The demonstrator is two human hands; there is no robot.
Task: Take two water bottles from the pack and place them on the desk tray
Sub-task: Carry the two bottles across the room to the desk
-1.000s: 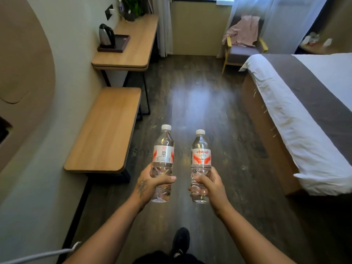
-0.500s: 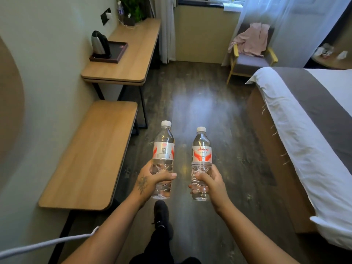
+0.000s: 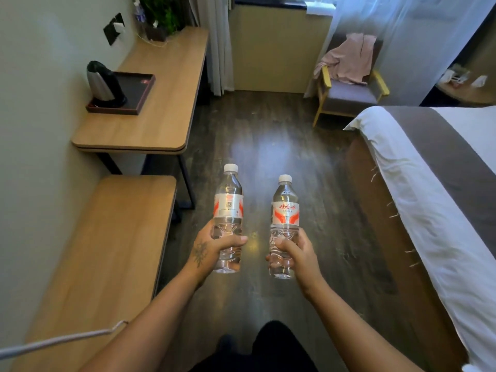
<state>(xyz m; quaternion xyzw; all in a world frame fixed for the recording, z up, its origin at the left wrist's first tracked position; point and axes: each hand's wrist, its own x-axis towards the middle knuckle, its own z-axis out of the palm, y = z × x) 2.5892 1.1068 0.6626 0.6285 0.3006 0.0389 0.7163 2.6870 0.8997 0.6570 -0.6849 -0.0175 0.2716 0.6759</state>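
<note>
Carrying both bottles toward the tray.
My left grip [image 3: 214, 248] and right grip [image 3: 295, 253] each clasp a water bottle upright, low down; tray [image 3: 139, 89] sits ahead-left on the worktop [image 3: 161, 114].

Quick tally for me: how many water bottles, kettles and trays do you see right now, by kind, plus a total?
Water bottles: 2, one in the left hand at, one in the right hand at
Kettles: 1, standing on the tray
Trays: 1, on the desk
Total: 4
A blurry bottle-like shape stands by the plant at the desk's far end; not counted.
</note>
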